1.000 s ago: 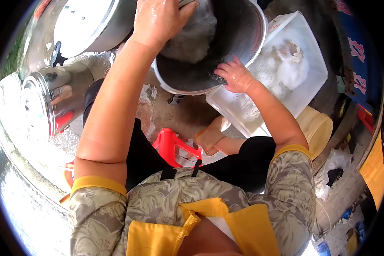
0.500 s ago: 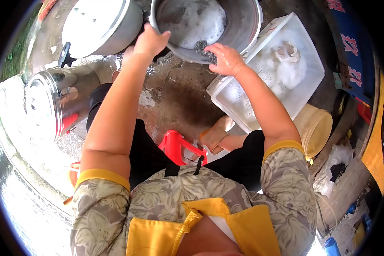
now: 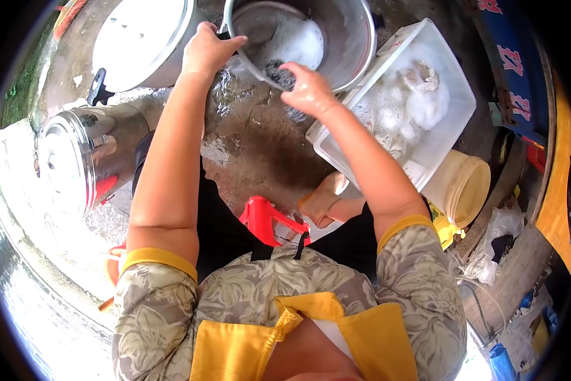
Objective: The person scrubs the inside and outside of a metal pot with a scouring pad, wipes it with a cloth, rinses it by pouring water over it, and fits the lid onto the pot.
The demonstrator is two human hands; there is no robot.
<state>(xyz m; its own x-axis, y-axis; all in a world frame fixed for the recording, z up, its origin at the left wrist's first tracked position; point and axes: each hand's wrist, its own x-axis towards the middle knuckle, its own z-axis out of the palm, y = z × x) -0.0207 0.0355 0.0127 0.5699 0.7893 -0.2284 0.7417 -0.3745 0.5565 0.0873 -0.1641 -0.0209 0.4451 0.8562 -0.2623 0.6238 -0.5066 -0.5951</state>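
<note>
A large metal pot (image 3: 345,47) is tipped so that its mouth faces me, with white suds (image 3: 301,46) on the inner bottom. My left hand (image 3: 208,52) is closed at the pot's left side, gripping its dark handle (image 3: 223,35). Wet and foamy, my right hand (image 3: 309,91) presses a dark steel wool scrubber (image 3: 278,73) against the inside of the near rim. Part of the scrubber is hidden behind my fingers.
A white plastic tub (image 3: 450,136) with suds and soaked cloth-like items stands right. Left are a big lidded pot (image 3: 139,44) and a steel container (image 3: 76,155). A red plastic stool (image 3: 257,219) sits between my legs, and a beige bucket (image 3: 447,184) lies beyond the tub.
The pot has shifted a little left and turned. My right hand has moved left along the near rim with the scrubber. My left hand has moved slightly left with the pot.
</note>
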